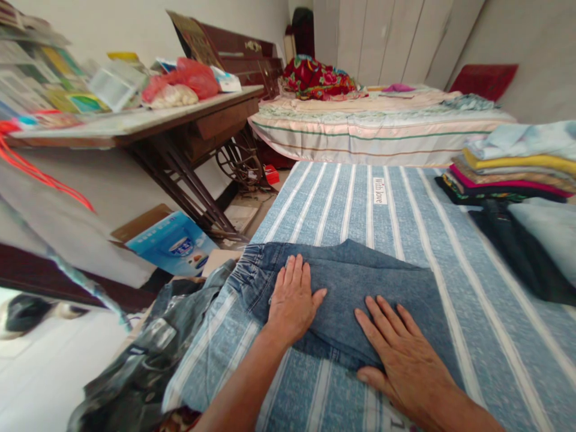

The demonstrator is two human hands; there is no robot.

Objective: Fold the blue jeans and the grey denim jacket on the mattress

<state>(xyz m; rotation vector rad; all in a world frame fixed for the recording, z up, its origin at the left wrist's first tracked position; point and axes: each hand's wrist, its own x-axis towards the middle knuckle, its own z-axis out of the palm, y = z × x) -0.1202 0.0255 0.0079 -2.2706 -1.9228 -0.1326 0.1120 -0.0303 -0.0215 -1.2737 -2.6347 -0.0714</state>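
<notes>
A pair of blue jeans [339, 279] with a gathered elastic waistband lies folded on the blue-and-white striped bed cover [310, 204]. Its waist points left, and the leg end lies to the right. My left hand [292, 300] rests flat on the jeans near the waistband, fingers stretched out and thumb apart. Over the leg part, my right hand [400, 348] also lies flat with its fingers spread. Neither hand grips the cloth. Parts of the jeans are hidden under both hands.
Folded clothes [513, 174] are stacked at the right, with dark trousers [522, 246] in front. A dark denim garment [153, 366] hangs at the bed's left edge. A cluttered sewing-machine table [216, 105] stands left, above a blue box [173, 243]. Another bed [360, 141] stands behind.
</notes>
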